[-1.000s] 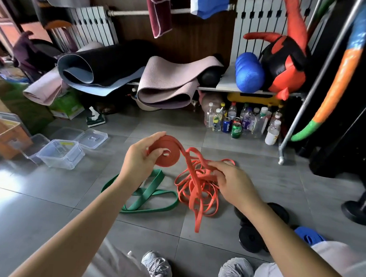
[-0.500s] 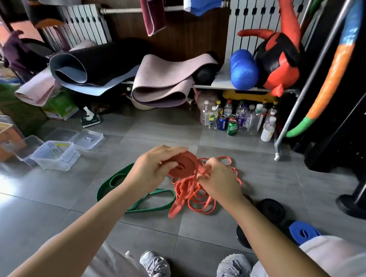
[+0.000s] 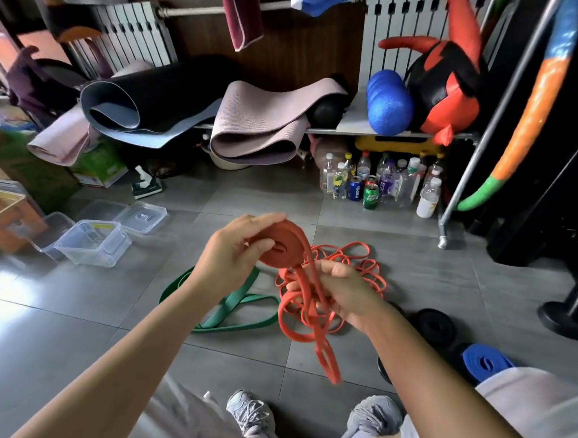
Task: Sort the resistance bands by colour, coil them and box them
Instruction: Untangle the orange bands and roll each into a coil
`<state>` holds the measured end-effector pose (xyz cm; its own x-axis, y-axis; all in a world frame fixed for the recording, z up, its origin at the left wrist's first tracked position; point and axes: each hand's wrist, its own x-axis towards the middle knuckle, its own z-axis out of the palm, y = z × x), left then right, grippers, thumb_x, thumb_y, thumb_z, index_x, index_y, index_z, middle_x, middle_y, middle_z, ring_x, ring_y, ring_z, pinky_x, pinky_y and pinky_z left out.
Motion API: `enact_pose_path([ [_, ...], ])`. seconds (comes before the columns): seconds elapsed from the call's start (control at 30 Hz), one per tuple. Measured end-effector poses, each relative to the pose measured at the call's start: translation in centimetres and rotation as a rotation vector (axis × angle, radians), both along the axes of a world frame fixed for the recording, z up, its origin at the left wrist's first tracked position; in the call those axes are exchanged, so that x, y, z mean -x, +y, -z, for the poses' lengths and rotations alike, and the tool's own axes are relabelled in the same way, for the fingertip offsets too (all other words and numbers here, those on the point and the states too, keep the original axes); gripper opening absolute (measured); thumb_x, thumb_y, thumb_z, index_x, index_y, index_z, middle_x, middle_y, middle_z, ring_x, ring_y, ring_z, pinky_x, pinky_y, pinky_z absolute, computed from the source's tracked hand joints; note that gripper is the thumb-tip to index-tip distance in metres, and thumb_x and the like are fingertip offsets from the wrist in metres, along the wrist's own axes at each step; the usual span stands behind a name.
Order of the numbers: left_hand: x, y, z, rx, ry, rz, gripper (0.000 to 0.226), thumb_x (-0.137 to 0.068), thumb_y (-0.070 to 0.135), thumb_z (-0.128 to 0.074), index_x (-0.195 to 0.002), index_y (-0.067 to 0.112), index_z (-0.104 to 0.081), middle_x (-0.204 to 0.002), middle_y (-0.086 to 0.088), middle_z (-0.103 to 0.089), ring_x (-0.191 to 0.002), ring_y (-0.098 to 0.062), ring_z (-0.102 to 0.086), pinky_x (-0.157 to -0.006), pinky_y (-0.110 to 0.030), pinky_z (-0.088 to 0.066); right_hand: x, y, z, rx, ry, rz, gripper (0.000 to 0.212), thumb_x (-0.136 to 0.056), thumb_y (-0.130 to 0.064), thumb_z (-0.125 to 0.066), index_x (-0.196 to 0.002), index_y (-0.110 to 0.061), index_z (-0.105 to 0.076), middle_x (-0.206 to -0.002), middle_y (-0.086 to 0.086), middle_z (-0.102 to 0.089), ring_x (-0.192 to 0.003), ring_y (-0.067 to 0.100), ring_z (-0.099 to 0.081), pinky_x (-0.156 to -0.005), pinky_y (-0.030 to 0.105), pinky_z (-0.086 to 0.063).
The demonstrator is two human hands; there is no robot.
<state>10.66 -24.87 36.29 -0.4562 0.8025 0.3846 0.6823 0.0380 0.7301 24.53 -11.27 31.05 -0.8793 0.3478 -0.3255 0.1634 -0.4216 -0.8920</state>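
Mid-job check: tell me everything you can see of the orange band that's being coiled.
The orange band is a flat, matte, rubbery-looking strip. Part of it is wound into a tight coil, gripped above the floor by the left hand. A doubled tail runs down from the coil through the right hand, which grips it, and hangs in a loop towards the tiled floor. Thinner orange loops lie tangled behind; whether they join it cannot be told.

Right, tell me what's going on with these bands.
Someone seated on the floor is coiling a red-orange band. The left hand grips the coil, the right hand holds the loose strands. A green band lies uncoiled nearby; a blue coil sits to the right. No band shows in the clear boxes.
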Motion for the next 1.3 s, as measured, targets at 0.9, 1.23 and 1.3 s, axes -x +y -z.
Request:
enact_pose_path([
  [0.9, 0.6, -0.6, 0.7, -0.151, -0.151, -0.137, 0.051, -0.085, -0.002, -0.058, -0.11, 0.043, -0.059, -0.102, -0.001, -0.065, -0.098, -0.024, -0.064, -0.092, -0.046, -0.052, -1.0, -3.2, 5.1, -0.968, -0.352, -0.399, 0.045, -0.078, -0.043, -0.067, -0.118, -0.025, -0.058, -0.106, -0.001, -0.066, -0.098, 0.016, -0.064, -0.084, 0.03, -0.051],
  [1.23, 1.7, -1.3, -0.3, -0.115, -0.039, -0.192, 0.048, -0.086, -0.001, -0.059, -0.115, 0.038, -0.058, -0.096, 0.013, -0.062, -0.091, -0.008, -0.061, -0.09, -0.033, -0.052, -2.9, 1.6, 3.5, -1.026, -0.242, 0.258, 0.014, -0.076, -0.02, -0.074, -0.076, -0.022, -0.06, -0.079, -0.009, -0.055, -0.073, 0.011, -0.055, -0.064, 0.019, -0.04],
  [1.3, 1.2, -0.8, -0.8, -0.119, -0.036, -0.178, 0.049, -0.086, -0.002, -0.059, -0.114, 0.038, -0.057, -0.095, 0.014, -0.061, -0.09, -0.004, -0.06, -0.089, -0.029, -0.051, -3.1, 2.5, 2.8, -0.892, -0.212, 0.266, 0.027, -0.076, -0.018, -0.075, -0.091, -0.024, -0.054, -0.077, -0.008, -0.058, -0.072, 0.011, -0.058, -0.059, 0.017, -0.039],
])
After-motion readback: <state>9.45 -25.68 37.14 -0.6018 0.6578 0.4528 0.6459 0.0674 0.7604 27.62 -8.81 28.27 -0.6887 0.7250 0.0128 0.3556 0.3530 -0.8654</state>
